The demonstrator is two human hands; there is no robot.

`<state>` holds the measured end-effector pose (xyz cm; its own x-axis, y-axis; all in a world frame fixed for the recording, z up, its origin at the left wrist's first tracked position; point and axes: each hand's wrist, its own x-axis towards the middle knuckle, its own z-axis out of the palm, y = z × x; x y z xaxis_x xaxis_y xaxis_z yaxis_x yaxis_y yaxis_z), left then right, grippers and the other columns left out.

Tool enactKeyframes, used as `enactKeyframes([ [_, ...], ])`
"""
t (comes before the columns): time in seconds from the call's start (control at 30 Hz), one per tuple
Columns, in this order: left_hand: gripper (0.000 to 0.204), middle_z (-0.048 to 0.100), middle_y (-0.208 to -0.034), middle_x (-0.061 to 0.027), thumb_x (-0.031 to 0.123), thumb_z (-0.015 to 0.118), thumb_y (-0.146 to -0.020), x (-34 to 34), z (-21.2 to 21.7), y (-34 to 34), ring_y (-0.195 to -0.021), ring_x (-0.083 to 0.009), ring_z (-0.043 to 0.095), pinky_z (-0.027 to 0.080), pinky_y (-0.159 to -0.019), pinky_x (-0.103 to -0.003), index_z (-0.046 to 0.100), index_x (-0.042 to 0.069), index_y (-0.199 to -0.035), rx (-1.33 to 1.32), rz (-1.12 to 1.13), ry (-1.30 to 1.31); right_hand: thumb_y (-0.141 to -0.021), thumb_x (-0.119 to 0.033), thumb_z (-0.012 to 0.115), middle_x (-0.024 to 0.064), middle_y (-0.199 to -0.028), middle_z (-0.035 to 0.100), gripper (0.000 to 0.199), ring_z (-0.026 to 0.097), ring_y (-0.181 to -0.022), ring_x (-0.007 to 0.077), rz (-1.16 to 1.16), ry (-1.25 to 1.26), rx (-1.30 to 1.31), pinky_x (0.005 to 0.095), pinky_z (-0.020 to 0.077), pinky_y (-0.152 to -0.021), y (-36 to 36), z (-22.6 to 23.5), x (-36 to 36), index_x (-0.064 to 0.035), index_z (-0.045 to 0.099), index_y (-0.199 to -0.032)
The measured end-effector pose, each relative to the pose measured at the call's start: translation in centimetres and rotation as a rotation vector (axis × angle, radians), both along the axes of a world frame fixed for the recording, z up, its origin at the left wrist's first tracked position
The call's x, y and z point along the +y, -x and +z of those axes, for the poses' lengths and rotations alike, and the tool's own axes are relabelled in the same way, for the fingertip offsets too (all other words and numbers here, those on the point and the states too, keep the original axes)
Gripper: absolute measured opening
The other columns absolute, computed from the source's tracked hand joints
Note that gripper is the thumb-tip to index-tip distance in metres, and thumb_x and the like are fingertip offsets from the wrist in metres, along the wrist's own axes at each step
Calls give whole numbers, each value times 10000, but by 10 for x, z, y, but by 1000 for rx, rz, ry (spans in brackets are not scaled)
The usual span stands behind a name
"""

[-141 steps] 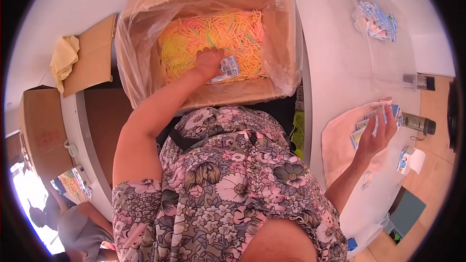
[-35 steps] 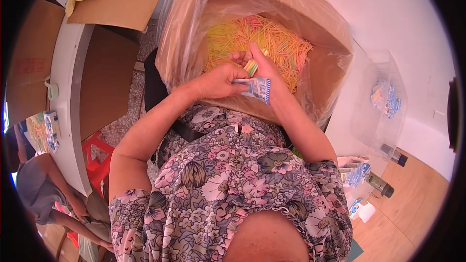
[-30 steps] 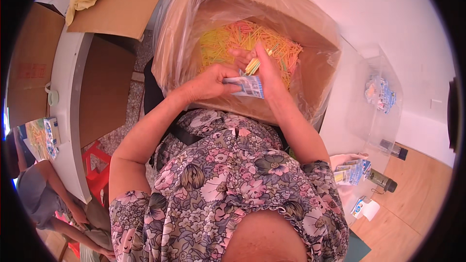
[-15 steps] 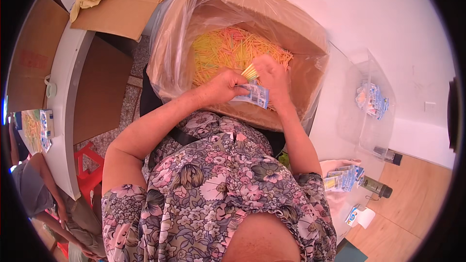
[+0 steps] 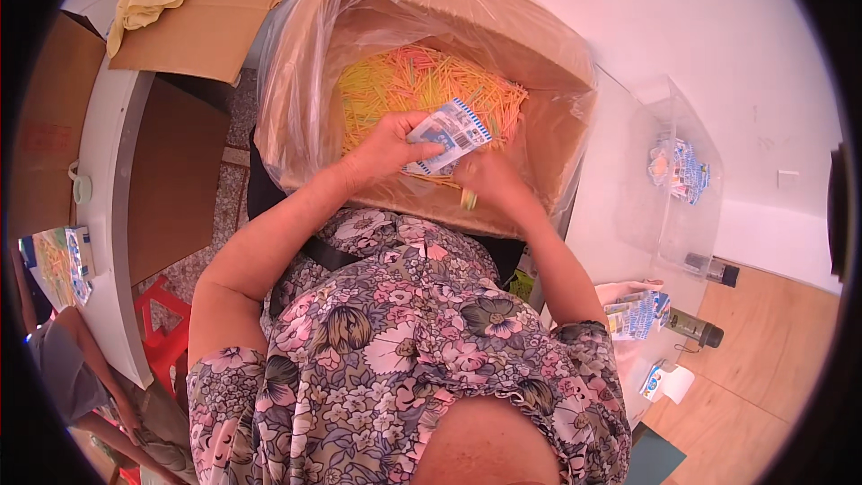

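Note:
My left hand pinches a small blue and white plastic packet by its side, over the near part of a big cardboard box. Just right of the packet is my right hand, its fingers closed on a small bundle of thin yellow-green sticks that point down toward me. A loose heap of thin yellow, orange and pink sticks covers the box's bottom. Clear plastic lining drapes over the box's walls.
To the right, a clear plastic bin holds several packets. More packets lie on a pink cloth, near a dark green bottle. At left stand a white table, a red stool and another person.
The packet has tilted and risen, its printed face now turned upward. My right hand has drawn down toward me with the sticks, away from the packet's mouth.

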<state>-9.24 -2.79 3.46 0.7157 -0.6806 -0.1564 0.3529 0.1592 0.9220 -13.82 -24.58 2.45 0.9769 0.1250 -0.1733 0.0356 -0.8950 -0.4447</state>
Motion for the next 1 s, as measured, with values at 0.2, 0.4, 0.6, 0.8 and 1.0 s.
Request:
enactKeyframes([
  [0.2, 219, 658, -930, -25, 143, 603, -870, 4, 11, -3, -817, -73, 595, 488, -752, -244, 629, 11, -1043, 200, 8, 92, -764, -190, 621, 150, -708, 616, 180, 593, -646, 226, -100, -386, 28, 334, 457, -606, 0, 23, -6, -16, 623, -811],
  [0.4, 135, 660, -830, -16, 102, 642, -837, 7, -3, -7, -777, -61, 581, 471, -718, -221, 673, 4, -924, 8, 78, -58, -803, -115, 638, -43, -693, 530, 119, 471, -621, 37, -310, -1077, 210, 217, 375, -538, -15, 76, -4, -65, 584, -710],
  [0.6, 127, 661, -871, -34, 23, 667, -791, 4, 1, -6, -809, -80, 587, 472, -742, -221, 679, -9, -912, 5, 159, -25, -836, -109, 626, -40, -572, 471, 175, 432, -457, 34, -366, -1279, 252, 189, 325, -394, -28, 97, 25, -97, 503, -713],
  [0.8, 175, 657, -983, -82, -1, 663, -774, 3, 0, -7, -869, -114, 595, 475, -784, -243, 682, -4, -948, -119, 115, -18, -817, -151, 649, -37, -580, 507, 198, 439, -456, 23, -383, -1144, 244, 195, 314, -384, -39, 105, 34, -90, 510, -690],
  [1.0, 184, 654, -1001, -84, 14, 663, -780, 2, -3, -9, -886, -120, 592, 467, -801, -249, 676, -8, -963, -179, 72, -26, -815, -188, 652, -9, -613, 564, 221, 483, -494, 44, -250, -709, -113, 204, 371, -451, -47, 96, 33, -55, 541, -677],
])
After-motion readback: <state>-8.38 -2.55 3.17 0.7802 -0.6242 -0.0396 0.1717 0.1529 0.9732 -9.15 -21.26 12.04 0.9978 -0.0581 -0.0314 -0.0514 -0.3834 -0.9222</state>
